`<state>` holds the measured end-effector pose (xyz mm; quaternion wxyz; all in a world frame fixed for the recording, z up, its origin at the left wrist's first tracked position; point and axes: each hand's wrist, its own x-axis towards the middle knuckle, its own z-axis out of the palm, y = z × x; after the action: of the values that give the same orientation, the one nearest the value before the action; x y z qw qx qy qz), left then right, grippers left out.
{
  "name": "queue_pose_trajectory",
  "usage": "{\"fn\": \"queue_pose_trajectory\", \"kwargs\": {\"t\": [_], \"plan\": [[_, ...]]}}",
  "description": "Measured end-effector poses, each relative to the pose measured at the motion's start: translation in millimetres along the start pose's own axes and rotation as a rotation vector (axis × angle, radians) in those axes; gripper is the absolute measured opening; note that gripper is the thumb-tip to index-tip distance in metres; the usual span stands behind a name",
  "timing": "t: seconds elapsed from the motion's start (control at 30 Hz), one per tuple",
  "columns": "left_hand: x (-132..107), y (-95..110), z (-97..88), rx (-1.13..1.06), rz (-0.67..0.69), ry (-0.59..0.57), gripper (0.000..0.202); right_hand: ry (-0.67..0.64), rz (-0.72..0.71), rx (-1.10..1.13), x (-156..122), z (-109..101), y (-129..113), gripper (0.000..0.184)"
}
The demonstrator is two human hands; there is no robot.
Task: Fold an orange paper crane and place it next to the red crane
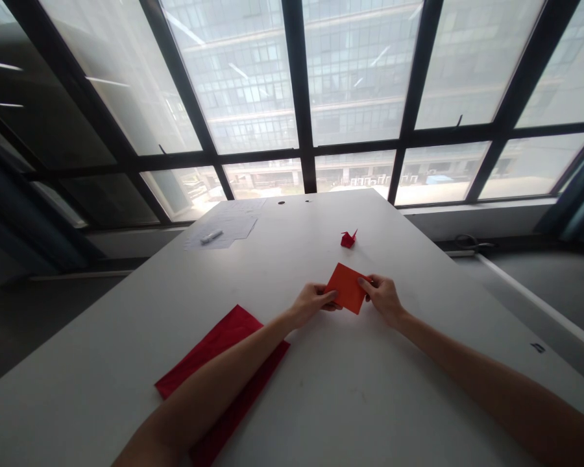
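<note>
Holding orange paper (348, 288) crosswise between left hand (313, 305) and right hand (383, 299).

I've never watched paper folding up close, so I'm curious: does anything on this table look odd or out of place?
Nothing looks spilled or broken. The one slightly odd thing is the large crimson sheet on the white table: it lies at a slant under the left forearm, out of line with the table's edges, its near end running out of view.

light: daylight admitted through large windows (299, 78) | glare: panes washed out | shadows: faint, cast under orange paper square (346, 288) | edges: bowed by distortion
</note>
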<state>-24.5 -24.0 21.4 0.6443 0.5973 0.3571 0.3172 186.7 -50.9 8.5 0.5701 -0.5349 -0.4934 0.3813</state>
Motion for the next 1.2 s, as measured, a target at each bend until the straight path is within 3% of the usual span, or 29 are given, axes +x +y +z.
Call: {"fn": "queue_pose_trajectory", "kwargs": {"t": [0.13, 0.27, 0.37, 0.47, 0.53, 0.6, 0.67, 0.77, 0.87, 0.97, 1.1, 1.2], "plan": [[0, 0, -0.2, 0.009, -0.009, 0.022, 0.055, -0.002, 0.031, 0.052, 0, 0, -1, 0.033], [4, -5, -0.6, -0.013, -0.024, 0.040, 0.052, 0.018, 0.010, 0.043, 3, -1, 1, 0.036], [7, -10, -0.6, 0.071, 0.062, 0.236, 0.047, 0.037, -0.004, 0.013, 4, -2, 5, 0.040], [6, -10, -0.5, 0.400, 0.322, 0.413, 0.048, 0.021, -0.026, -0.064, 5, -3, 9, 0.039], [3, -7, 0.0, 0.671, 0.493, 0.328, 0.048, -0.040, -0.059, -0.131, 6, -3, 12, 0.037], [-1, -5, 1.0, 0.897, 0.574, 0.156, 0.047, -0.121, -0.095, -0.206, 6, -2, 15, 0.035], [-3, -5, 1.9, 1.055, 0.548, 0.011, 0.048, -0.167, -0.142, -0.324, 6, -2, 15, 0.035], [-4, -10, 1.8, 1.209, 0.413, -0.109, 0.053, -0.133, -0.303, -0.633, 2, -4, 10, 0.034], [-3, -15, 0.8, 1.290, 0.352, -0.149, 0.055, -0.132, -0.458, -0.879, -6, -3, 4, 0.036], [-2, -17, 1.1, 1.333, 0.339, -0.139, 0.060, -0.284, -0.511, -0.967, -19, 4, 6, 0.046], [-2, -17, 1.7, 1.372, 0.296, -0.114, 0.062, -0.527, -0.463, -1.065, -30, 10, 17, 0.062], [-1, -19, 0.9, 1.391, 0.265, -0.108, 0.061, -0.557, -0.404, -1.126, -29, 6, 23, 0.073]]}}
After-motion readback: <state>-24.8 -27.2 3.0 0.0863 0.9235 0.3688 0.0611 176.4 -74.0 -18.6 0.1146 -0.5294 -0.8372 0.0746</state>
